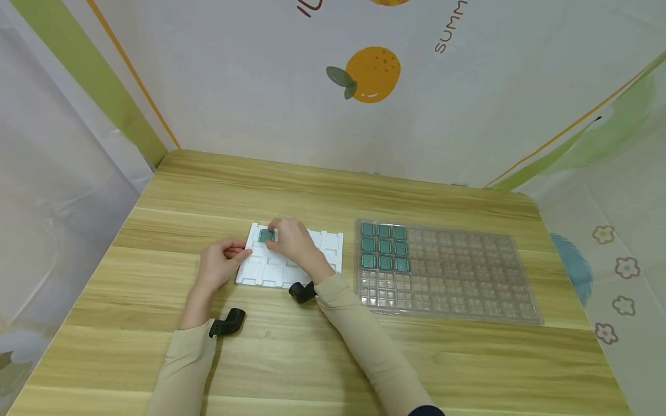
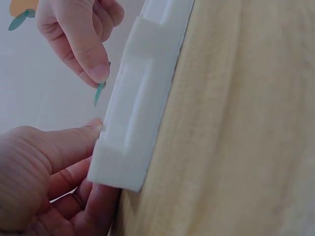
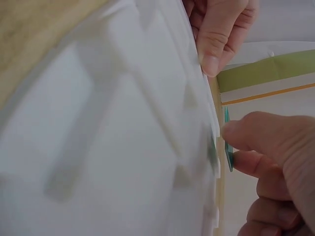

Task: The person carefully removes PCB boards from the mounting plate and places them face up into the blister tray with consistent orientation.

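Note:
My right hand (image 1: 295, 241) pinches a small green circuit board (image 1: 265, 236) by its edges between thumb and fingers. The board is over the far left corner of a white plastic tray (image 1: 258, 269); in the right wrist view the green board (image 3: 229, 160) stands nearly edge-on, just above the tray's surface. With its thumb on top and fingers at the side and underneath, my left hand (image 1: 220, 263) holds the tray's left edge. The left wrist view shows that white tray (image 2: 129, 105) from its side, and part of its recesses is hidden behind my right hand.
Right of the white tray lies a long clear plastic tray (image 1: 468, 277) with many small pockets. Several green boards (image 1: 384, 247) fill its far left pockets in rows. Both trays rest on a wooden table (image 1: 291, 358), with a printed curtain (image 1: 250, 86) hanging behind.

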Action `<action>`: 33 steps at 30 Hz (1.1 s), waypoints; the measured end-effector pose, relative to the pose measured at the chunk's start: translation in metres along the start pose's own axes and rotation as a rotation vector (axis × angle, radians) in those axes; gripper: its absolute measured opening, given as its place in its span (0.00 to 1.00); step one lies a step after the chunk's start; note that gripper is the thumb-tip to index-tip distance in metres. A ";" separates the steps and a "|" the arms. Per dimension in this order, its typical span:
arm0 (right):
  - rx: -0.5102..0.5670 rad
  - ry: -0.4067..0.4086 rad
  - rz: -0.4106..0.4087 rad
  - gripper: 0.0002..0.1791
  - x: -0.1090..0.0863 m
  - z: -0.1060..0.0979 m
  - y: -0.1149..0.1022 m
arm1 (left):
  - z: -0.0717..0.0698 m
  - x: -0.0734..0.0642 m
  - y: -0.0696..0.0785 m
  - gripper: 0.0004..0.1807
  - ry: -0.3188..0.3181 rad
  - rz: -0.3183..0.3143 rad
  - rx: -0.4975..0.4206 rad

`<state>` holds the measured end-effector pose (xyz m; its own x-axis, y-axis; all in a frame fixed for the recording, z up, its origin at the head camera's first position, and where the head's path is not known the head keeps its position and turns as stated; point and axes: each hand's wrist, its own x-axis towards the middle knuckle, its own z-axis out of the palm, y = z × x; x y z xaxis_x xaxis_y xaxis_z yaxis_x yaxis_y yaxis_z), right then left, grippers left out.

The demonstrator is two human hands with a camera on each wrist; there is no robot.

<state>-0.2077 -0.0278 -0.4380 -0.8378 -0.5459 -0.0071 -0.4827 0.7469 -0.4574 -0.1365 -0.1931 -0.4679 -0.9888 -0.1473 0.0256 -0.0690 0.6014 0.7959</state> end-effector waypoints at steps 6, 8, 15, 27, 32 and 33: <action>0.039 0.007 -0.014 0.15 -0.011 -0.005 0.004 | 0.000 0.000 0.000 0.12 -0.002 -0.007 -0.002; 0.041 0.009 -0.015 0.15 -0.014 -0.006 0.006 | 0.000 0.000 0.000 0.12 -0.002 -0.011 0.001; 0.028 0.019 -0.019 0.15 -0.024 -0.010 0.011 | 0.001 0.000 -0.001 0.12 0.008 -0.011 0.002; 0.051 0.064 -0.057 0.14 -0.038 -0.017 0.020 | 0.002 -0.001 -0.001 0.11 0.027 0.015 0.002; 0.070 0.070 -0.055 0.14 -0.043 -0.018 0.026 | 0.002 -0.001 0.000 0.11 0.025 0.014 0.003; 0.071 0.072 -0.055 0.14 -0.044 -0.018 0.027 | 0.002 -0.001 0.000 0.11 0.023 0.014 0.003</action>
<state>-0.1881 0.0235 -0.4337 -0.8281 -0.5545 0.0821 -0.5111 0.6868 -0.5169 -0.1361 -0.1913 -0.4692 -0.9862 -0.1574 0.0505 -0.0561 0.6061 0.7934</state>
